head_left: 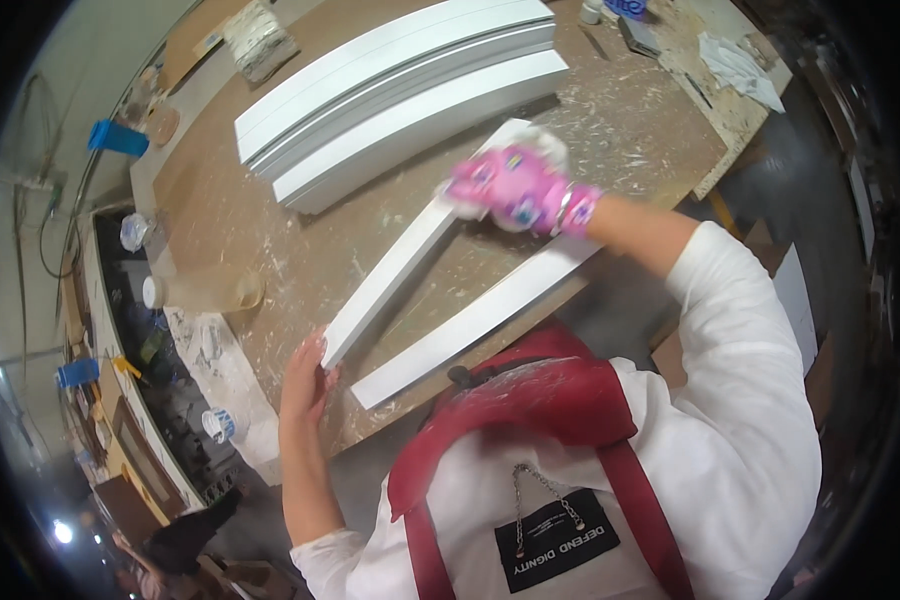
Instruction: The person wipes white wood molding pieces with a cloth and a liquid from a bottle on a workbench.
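Note:
My bare left hand [308,382] grips the near end of a long white painted strip of board [392,272], its fingers bent around the end. My right hand [522,190], in a pink patterned glove, presses a white cloth [552,150] onto the far part of the same strip. The hand is slightly smeared, and its fingertips are partly hidden in the cloth. A second white strip [480,318] lies closer to me along the table's near edge, touched by neither hand.
Several white boards [400,90] lie stacked at the back of the paint-spotted table [630,130]. A folded pile of cloth [258,40] sits back left, and a crumpled white cloth [738,68] back right. A cup of yellowish liquid [238,290] and a blue-and-white tub [217,425] stand left.

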A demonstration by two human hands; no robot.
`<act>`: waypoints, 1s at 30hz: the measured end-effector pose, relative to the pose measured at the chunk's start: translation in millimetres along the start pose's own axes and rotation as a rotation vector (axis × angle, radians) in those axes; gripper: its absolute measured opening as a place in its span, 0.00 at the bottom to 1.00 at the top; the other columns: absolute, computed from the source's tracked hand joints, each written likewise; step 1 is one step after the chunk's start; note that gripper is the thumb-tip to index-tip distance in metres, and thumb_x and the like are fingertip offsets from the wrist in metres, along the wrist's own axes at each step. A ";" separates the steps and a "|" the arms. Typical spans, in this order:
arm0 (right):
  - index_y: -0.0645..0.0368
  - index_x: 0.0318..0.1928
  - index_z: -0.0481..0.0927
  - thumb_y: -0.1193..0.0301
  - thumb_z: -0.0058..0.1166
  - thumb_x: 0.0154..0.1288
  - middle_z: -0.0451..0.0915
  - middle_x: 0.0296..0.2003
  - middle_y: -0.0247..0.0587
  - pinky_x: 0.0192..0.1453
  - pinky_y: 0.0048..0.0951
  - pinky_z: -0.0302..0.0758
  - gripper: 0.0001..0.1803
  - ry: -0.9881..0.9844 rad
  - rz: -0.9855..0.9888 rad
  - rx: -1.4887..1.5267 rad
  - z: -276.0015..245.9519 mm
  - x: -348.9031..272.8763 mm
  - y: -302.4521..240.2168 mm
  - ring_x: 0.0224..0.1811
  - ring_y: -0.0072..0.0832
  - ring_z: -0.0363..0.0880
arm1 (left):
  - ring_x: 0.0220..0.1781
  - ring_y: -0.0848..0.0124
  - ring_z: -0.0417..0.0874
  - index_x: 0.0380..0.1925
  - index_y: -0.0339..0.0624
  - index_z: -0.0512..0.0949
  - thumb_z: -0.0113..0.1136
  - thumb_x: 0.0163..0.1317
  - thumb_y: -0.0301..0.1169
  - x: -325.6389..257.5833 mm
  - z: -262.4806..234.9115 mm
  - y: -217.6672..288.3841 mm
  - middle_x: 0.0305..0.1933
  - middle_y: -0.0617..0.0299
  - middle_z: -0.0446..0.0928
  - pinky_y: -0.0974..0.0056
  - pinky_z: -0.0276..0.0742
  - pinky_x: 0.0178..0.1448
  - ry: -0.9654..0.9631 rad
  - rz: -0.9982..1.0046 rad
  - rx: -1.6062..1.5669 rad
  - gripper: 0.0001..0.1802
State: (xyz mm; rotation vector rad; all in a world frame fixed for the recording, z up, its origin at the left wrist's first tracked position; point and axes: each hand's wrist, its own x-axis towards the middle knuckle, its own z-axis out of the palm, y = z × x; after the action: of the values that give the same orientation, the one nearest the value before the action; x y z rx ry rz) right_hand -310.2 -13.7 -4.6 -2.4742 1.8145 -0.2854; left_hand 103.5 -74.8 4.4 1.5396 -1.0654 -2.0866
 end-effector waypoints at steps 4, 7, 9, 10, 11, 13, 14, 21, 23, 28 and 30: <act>0.47 0.55 0.76 0.73 0.55 0.52 0.77 0.53 0.45 0.52 0.34 0.79 0.26 0.016 0.258 -0.292 2.0 -32.0 99.9 0.52 0.43 0.78 | 0.21 0.77 0.72 0.52 0.43 0.73 0.56 0.65 0.38 30.8 -11.5 0.0 0.32 0.65 0.74 0.75 0.63 0.20 0.048 -0.076 -0.075 0.18; 0.48 0.54 0.75 0.74 0.50 0.58 0.75 0.55 0.40 0.56 0.37 0.77 0.21 -0.206 0.464 -0.277 -34.7 -43.8 110.8 0.56 0.42 0.75 | 0.16 0.78 0.66 0.50 0.48 0.74 0.57 0.64 0.44 48.0 -32.8 -0.6 0.22 0.67 0.70 0.75 0.60 0.18 -0.066 -0.157 -0.189 0.19; 0.49 0.55 0.74 0.74 0.48 0.60 0.74 0.56 0.41 0.59 0.37 0.74 0.21 -0.168 0.559 -0.249 -41.2 -67.2 118.9 0.58 0.41 0.73 | 0.16 0.77 0.69 0.50 0.47 0.74 0.57 0.64 0.46 49.2 -36.6 2.2 0.17 0.67 0.70 0.73 0.64 0.19 -0.068 -0.128 -0.174 0.20; 0.49 0.56 0.74 0.73 0.49 0.59 0.74 0.56 0.41 0.63 0.39 0.70 0.22 -0.170 0.579 -0.246 -32.3 -81.0 126.5 0.59 0.41 0.72 | 0.16 0.77 0.69 0.50 0.47 0.74 0.57 0.64 0.46 46.2 -30.9 9.5 0.17 0.67 0.70 0.73 0.64 0.19 -0.058 -0.138 -0.179 0.20; 0.48 0.57 0.73 0.73 0.50 0.59 0.74 0.56 0.41 0.67 0.40 0.66 0.23 -0.172 0.599 -0.243 -21.8 -91.0 131.9 0.60 0.40 0.71 | 0.17 0.75 0.70 0.52 0.45 0.73 0.57 0.64 0.45 40.3 -26.0 20.1 0.17 0.65 0.71 0.71 0.66 0.21 0.066 -0.176 -0.068 0.21; 0.48 0.58 0.72 0.72 0.51 0.58 0.74 0.56 0.41 0.69 0.42 0.62 0.25 -0.119 0.592 -0.246 -5.7 -102.9 132.2 0.60 0.40 0.71 | 0.18 0.74 0.72 0.53 0.44 0.73 0.57 0.64 0.45 33.0 -23.4 28.5 0.17 0.63 0.72 0.69 0.69 0.22 0.191 -0.230 0.047 0.23; 0.47 0.59 0.71 0.71 0.53 0.57 0.74 0.56 0.40 0.71 0.43 0.58 0.26 -0.053 0.590 -0.257 1.9 -108.5 131.4 0.60 0.39 0.70 | 0.18 0.74 0.72 0.58 0.45 0.70 0.56 0.65 0.44 32.0 -28.1 29.9 0.17 0.64 0.72 0.70 0.69 0.22 0.247 0.017 0.472 0.25; 0.47 0.52 0.75 0.70 0.56 0.52 0.76 0.49 0.39 0.66 0.44 0.63 0.23 0.137 0.498 -0.391 8.3 -102.0 118.1 0.53 0.39 0.75 | 0.46 0.53 0.78 0.55 0.36 0.73 0.62 0.58 0.42 72.7 87.5 35.5 0.47 0.45 0.75 0.56 0.74 0.51 0.151 0.823 1.418 0.28; 0.47 0.52 0.76 0.70 0.57 0.51 0.77 0.47 0.40 0.66 0.43 0.62 0.23 0.183 0.486 -0.435 12.5 -97.8 120.0 0.53 0.39 0.75 | 0.53 0.50 0.75 0.54 0.36 0.74 0.62 0.57 0.41 88.6 96.2 17.7 0.53 0.44 0.72 0.55 0.71 0.56 0.143 0.954 1.571 0.28; 0.49 0.58 0.72 0.70 0.57 0.53 0.74 0.54 0.42 0.69 0.46 0.60 0.28 0.126 0.577 -0.335 10.8 -112.7 121.8 0.58 0.42 0.71 | 0.52 0.47 0.76 0.51 0.36 0.75 0.64 0.56 0.40 62.3 110.7 30.4 0.49 0.44 0.76 0.52 0.73 0.56 0.071 0.915 1.343 0.26; 0.48 0.57 0.73 0.70 0.57 0.53 0.74 0.54 0.42 0.68 0.44 0.61 0.28 0.119 0.647 -0.245 17.4 -117.3 126.7 0.57 0.43 0.72 | 0.48 0.47 0.79 0.50 0.35 0.76 0.67 0.54 0.37 23.3 128.5 35.8 0.46 0.43 0.78 0.54 0.75 0.53 -0.018 0.683 1.293 0.25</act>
State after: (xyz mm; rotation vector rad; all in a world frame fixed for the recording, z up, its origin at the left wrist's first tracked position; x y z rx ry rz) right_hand -460.0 58.0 -54.8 -1.8643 2.7028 -0.1772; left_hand -28.8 -66.5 32.2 1.1691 -2.7178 -0.8523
